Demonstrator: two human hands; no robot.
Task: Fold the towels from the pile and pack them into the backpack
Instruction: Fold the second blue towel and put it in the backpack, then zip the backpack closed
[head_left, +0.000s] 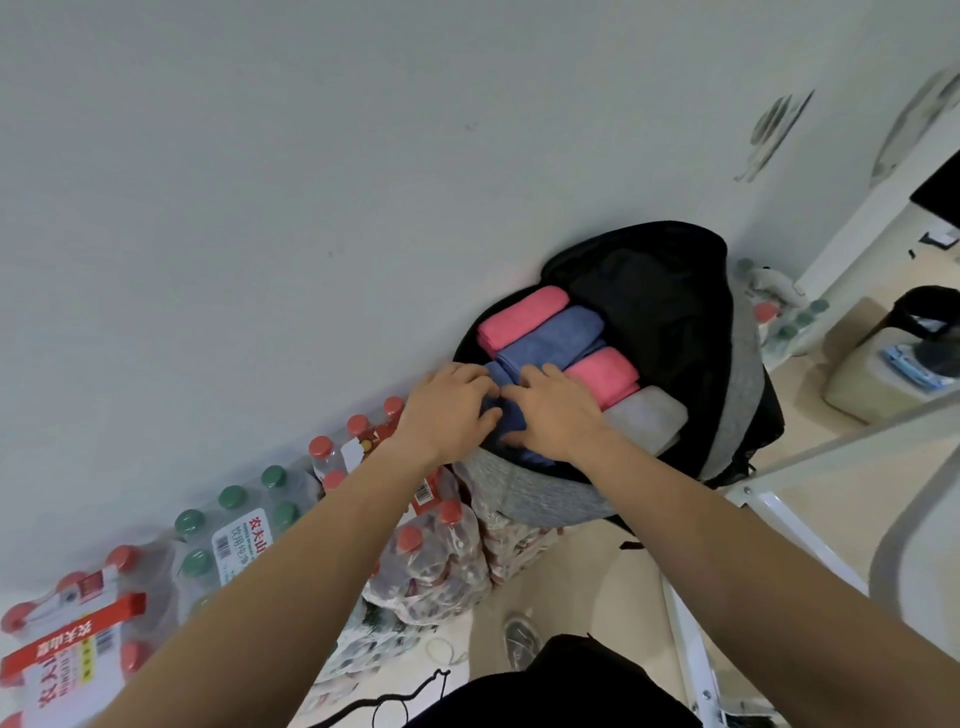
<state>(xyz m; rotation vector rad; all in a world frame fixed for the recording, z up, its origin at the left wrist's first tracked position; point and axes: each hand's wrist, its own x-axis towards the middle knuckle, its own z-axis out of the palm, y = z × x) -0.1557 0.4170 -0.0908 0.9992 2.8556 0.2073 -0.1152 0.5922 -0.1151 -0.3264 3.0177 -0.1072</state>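
A grey and black backpack (540, 493) stands open against the white wall. Inside it lie folded towels side by side: a pink towel (519, 317) at the far end, a blue towel (561, 338), a second pink towel (608, 374) and a grey towel (649, 421). My left hand (447, 405) and my right hand (556, 410) both press on a dark blue towel (506, 413) at the near left edge of the opening. Their fingers curl around that towel and partly hide it.
Shrink-wrapped packs of water bottles (249, 525) with red and green caps line the wall to the left of the backpack. A white table frame (779, 514) runs along the right. A beige container (878, 374) and a black bin sit at the far right.
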